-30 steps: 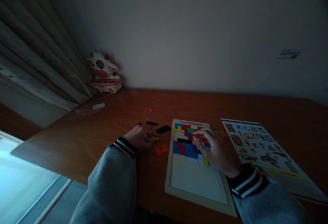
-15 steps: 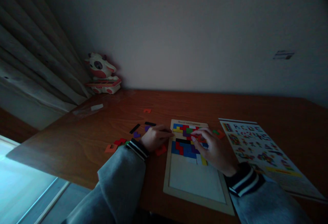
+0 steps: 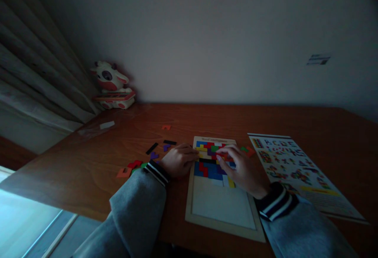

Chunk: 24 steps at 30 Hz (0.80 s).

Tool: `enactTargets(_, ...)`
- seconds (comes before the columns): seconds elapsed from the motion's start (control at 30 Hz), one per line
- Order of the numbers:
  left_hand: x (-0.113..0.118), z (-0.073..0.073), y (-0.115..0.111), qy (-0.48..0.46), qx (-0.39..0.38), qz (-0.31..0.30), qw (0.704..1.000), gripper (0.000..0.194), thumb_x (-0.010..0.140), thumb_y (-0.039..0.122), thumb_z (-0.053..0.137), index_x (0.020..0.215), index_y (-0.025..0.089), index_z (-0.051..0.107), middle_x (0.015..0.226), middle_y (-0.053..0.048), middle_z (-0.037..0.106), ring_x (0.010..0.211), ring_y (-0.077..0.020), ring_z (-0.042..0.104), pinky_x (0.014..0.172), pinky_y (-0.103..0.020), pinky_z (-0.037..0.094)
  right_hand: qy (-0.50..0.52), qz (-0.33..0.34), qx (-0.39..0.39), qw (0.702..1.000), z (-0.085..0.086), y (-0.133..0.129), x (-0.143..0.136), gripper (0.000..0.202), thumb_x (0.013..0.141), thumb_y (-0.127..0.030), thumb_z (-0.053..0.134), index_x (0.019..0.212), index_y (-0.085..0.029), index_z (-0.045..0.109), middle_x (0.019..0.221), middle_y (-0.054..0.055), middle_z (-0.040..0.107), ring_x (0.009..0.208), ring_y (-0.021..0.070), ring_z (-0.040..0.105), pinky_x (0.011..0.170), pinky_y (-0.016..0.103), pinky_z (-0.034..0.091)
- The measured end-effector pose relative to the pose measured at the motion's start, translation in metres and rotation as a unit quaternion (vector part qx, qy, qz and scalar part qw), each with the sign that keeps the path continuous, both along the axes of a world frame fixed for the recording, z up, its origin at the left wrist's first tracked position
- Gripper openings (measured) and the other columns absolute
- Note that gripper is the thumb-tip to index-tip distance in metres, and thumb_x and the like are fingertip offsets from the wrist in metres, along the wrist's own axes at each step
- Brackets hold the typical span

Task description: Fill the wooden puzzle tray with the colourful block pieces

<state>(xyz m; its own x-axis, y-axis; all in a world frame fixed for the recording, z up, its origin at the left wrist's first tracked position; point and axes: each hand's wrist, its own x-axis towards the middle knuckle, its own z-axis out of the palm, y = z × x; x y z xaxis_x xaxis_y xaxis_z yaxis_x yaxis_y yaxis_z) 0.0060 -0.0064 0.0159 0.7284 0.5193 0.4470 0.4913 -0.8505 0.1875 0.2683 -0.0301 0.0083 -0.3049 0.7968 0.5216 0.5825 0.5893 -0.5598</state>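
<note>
A pale wooden puzzle board (image 3: 218, 210) lies on the table, its upper half filled with coloured blocks such as a long black bar (image 3: 207, 161). My right hand (image 3: 240, 167) is over the board's right side, thumb and forefinger pinched at a red puzzle piece (image 3: 220, 155). At the board's left edge rests my left hand (image 3: 180, 158), fingers closed together, tips by the yellow pieces; whatever they may hold is hidden. Loose purple (image 3: 154, 155) and red (image 3: 135, 164) pieces lie left of that hand. A green piece (image 3: 244, 149) sits beyond the board's right edge, partly behind my right hand.
A printed pattern sheet (image 3: 295, 167) lies to the right of the board. Further off are a lone orange piece (image 3: 166, 127) and clear plastic with a white label (image 3: 106, 125). A cow-shaped toy (image 3: 112, 84) stands at the back left by the curtain (image 3: 35, 65).
The view has shifted slightly, moving everything a little left. My right thumb and forefinger have closed in at the red piece. My left hand stays by the board's edge.
</note>
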Motion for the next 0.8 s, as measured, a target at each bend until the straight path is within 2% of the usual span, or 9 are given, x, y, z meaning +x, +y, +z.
enactTargets(0.4, 0.003, 0.0064, -0.0056, 0.034, 0.023, 0.007, 0.999, 0.031, 0.092, 0.011, 0.046, 0.113, 0.016, 0.068, 0.117, -0.009, 0.07, 0.102, -0.0231, 0.061, 0.09, -0.041, 0.056, -0.003, 0.004, 0.003, 1.0, -0.0007, 0.0002, 0.0003, 0.01, 0.094, -0.028, 0.056, 0.103, -0.024, 0.06, 0.103, 0.004, 0.063, 0.101, 0.0212, 0.061, 0.088, 0.038, 0.05)
enactTargets(0.57, 0.0049, 0.0072, -0.0073, 0.039, 0.016, -0.042, 0.998, 0.043, 0.09, 0.009, 0.045, 0.13, 0.012, 0.058, 0.133, -0.01, 0.062, 0.123, -0.0248, 0.055, 0.105, -0.043, 0.049, -0.004, 0.004, 0.003, 1.0, 0.0024, -0.0009, -0.0011, 0.009, 0.094, -0.027, 0.056, 0.101, -0.024, 0.061, 0.101, 0.004, 0.063, 0.099, 0.0211, 0.061, 0.088, 0.038, 0.05)
enactTargets(0.8, 0.0034, -0.0015, -0.0053, 0.039, 0.02, -0.07, 0.997, 0.038, 0.087, 0.011, 0.048, 0.123, 0.014, 0.061, 0.129, -0.01, 0.065, 0.119, -0.0244, 0.06, 0.103, -0.043, 0.051, -0.008, 0.005, -0.006, 1.0, 0.0026, -0.0017, -0.0012, 0.008, 0.095, -0.027, 0.055, 0.1, -0.024, 0.061, 0.101, 0.005, 0.063, 0.099, 0.0215, 0.061, 0.088, 0.04, 0.05)
